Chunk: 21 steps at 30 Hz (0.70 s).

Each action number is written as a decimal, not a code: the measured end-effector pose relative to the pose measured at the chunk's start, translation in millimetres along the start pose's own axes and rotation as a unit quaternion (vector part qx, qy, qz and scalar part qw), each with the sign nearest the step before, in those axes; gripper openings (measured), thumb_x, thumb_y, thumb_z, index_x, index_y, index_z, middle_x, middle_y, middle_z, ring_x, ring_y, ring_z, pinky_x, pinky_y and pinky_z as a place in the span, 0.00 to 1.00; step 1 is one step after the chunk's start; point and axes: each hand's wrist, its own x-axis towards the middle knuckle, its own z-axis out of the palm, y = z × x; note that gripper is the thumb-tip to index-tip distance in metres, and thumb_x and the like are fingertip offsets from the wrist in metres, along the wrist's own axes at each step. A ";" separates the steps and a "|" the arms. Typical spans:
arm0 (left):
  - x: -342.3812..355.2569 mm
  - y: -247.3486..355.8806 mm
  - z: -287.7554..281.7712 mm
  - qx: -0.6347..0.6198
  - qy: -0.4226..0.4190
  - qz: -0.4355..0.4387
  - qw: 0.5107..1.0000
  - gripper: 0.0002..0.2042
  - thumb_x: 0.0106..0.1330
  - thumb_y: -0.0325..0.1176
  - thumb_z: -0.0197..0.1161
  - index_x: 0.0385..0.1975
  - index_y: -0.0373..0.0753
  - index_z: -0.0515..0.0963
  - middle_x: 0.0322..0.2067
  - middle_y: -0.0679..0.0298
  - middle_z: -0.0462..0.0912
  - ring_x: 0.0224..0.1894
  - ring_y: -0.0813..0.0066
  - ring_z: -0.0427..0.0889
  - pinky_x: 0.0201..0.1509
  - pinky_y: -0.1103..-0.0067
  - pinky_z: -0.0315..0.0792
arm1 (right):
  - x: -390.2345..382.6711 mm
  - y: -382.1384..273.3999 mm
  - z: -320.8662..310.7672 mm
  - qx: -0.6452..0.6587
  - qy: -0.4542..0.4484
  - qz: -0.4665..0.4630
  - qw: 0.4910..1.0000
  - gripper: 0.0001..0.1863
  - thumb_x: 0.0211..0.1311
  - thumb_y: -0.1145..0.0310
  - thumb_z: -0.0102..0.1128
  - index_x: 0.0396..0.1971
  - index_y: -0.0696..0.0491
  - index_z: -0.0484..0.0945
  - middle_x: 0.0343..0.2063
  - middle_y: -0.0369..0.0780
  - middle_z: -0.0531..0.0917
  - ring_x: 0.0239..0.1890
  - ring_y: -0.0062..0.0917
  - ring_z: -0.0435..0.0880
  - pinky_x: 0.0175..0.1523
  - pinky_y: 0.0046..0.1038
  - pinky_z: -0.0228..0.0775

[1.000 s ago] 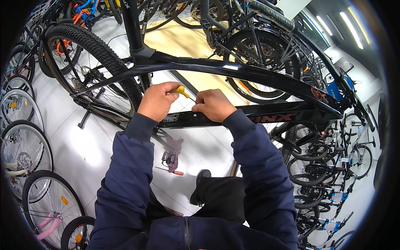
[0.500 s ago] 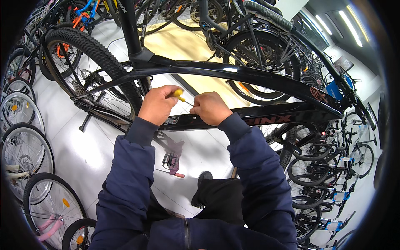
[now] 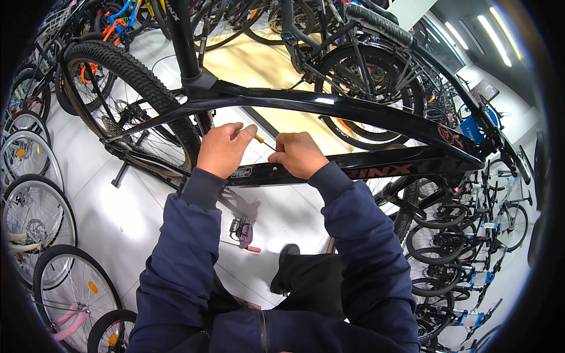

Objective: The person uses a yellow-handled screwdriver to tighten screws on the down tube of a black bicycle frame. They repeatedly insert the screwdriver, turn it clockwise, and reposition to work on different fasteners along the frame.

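Note:
Over the lower tube of a black bicycle frame (image 3: 329, 172), my two hands come close together. My left hand (image 3: 223, 150) is closed round a yellow-handled screwdriver (image 3: 259, 139), whose handle is mostly hidden by the fingers. Its thin shaft points right, toward my right hand (image 3: 299, 154). The fingers of that hand are pinched at the shaft's far end; whether they hold the shaft or some small part there is hidden. A small bolt (image 3: 274, 169) shows on the tube just below my hands.
The bicycle's knobby rear tire (image 3: 138, 76) stands at the left. Below the frame are a pedal (image 3: 240, 227), a purplish rag (image 3: 247, 215) and a red-handled tool (image 3: 253, 249). Loose wheels (image 3: 76, 282) line the left, more bicycles (image 3: 441, 235) the right. My shoe (image 3: 285, 267) rests on the floor.
My left fingers have shifted round the screwdriver, with the thumb now reaching further right and covering more of the yellow handle. My right hand stays nearly in place.

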 end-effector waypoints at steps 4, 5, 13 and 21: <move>0.6 -4.6 1.2 -0.093 -0.033 -0.012 0.995 0.19 0.68 0.34 0.60 0.50 0.23 0.81 0.48 0.43 0.86 0.50 0.61 0.87 0.56 0.76 0.76 | -2.7 2.5 2.6 0.018 -0.001 -0.046 0.999 0.12 0.59 0.62 0.67 0.29 0.57 0.84 0.27 0.49 0.85 0.35 0.47 0.84 0.45 0.43 0.75; 1.3 -6.6 2.9 -0.136 -0.038 -0.010 0.990 0.18 0.67 0.31 0.58 0.50 0.23 0.81 0.50 0.44 0.85 0.52 0.62 0.86 0.58 0.76 0.75 | -2.8 3.2 4.0 0.026 0.000 -0.059 0.998 0.11 0.60 0.63 0.66 0.31 0.56 0.85 0.28 0.49 0.85 0.36 0.48 0.84 0.46 0.43 0.75; 6.9 -17.8 18.7 -0.377 0.006 0.034 0.926 0.21 0.70 0.26 0.56 0.62 0.29 0.74 0.56 0.54 0.81 0.59 0.67 0.81 0.63 0.75 0.71 | 0.7 8.1 2.5 -0.051 -0.045 -0.117 0.991 0.12 0.64 0.64 0.61 0.31 0.58 0.86 0.31 0.47 0.86 0.37 0.45 0.84 0.45 0.41 0.74; 6.5 -16.6 -1.9 -0.208 -0.030 -0.142 0.967 0.37 0.71 0.65 0.56 0.56 0.29 0.77 0.48 0.57 0.85 0.48 0.69 0.85 0.50 0.77 0.74 | 0.6 3.2 2.1 -0.039 -0.022 -0.034 0.998 0.13 0.59 0.62 0.69 0.25 0.58 0.84 0.26 0.47 0.84 0.35 0.45 0.83 0.44 0.41 0.73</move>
